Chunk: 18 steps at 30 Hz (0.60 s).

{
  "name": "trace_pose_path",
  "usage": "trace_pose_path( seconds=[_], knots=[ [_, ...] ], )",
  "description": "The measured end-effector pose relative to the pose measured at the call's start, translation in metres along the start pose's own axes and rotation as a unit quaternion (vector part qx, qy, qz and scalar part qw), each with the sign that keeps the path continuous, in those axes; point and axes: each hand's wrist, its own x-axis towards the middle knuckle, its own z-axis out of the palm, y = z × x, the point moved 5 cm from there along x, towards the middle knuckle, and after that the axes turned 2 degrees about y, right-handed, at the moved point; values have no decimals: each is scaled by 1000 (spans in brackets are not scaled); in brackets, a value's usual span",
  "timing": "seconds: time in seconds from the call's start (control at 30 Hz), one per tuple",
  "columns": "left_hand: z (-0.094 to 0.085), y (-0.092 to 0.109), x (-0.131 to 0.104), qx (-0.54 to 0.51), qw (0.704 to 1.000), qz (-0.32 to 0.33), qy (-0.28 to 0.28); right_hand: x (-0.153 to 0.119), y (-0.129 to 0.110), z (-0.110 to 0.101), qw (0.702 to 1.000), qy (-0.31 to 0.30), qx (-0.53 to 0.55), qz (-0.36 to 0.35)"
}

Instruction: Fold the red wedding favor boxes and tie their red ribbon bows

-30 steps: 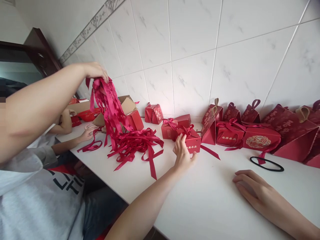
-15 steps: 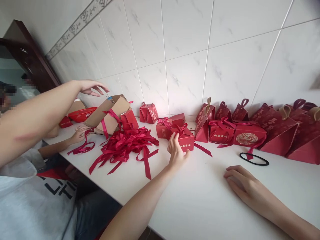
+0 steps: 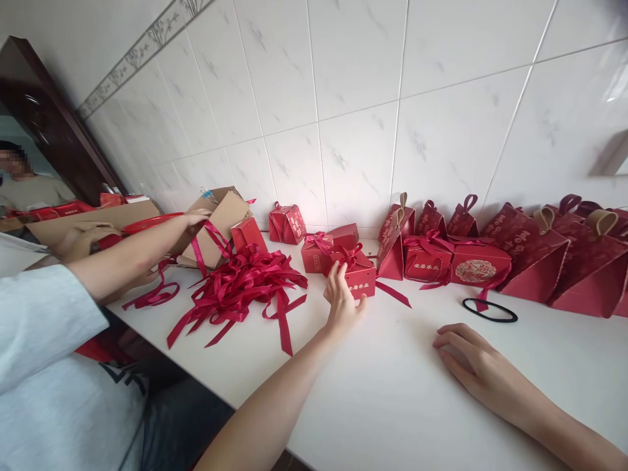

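My left hand (image 3: 342,299) is closed on the near left side of a small red gift box (image 3: 364,281) with gold lettering and a ribbon bow on top. Its thumb lies along the box's lower front. Beside that box, a second red gift box (image 3: 314,256) with a bow stands against its far left side. My right hand (image 3: 468,356) rests on the white table, fingers loosely curled together, nothing visible in them. A black elastic band (image 3: 490,318) lies just beyond it. To the left of my left hand is a pile of dark red ribbons (image 3: 240,284).
Tied gift boxes (image 3: 481,263) and red bags with loop handles (image 3: 530,261) line the wall at right. Another red box (image 3: 287,224) stands by the tiles. At left, a co-worker's arm (image 3: 142,255) reaches to an open cardboard box (image 3: 223,222) beside a red basin (image 3: 152,224).
The co-worker's raised arm has come down to the cardboard box. My view has shifted slightly; my left hand stays on the gift box and my right hand stays on the table.
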Motion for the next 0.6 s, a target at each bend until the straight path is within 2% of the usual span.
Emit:
trace_pose_path(
  seconds=[0.33,0.43,0.6],
  knots=[
    [-4,-2,3,-63,997,-28,19,2,-8,-4,1000,10,-1,-25],
    [-5,-10,9,-111,991,-72,27,3,-14,-7,1000,2,-3,-24],
    [-1,-34,22,-183,973,-140,6,4,-14,-4,1000,-20,2,-1]
  ],
)
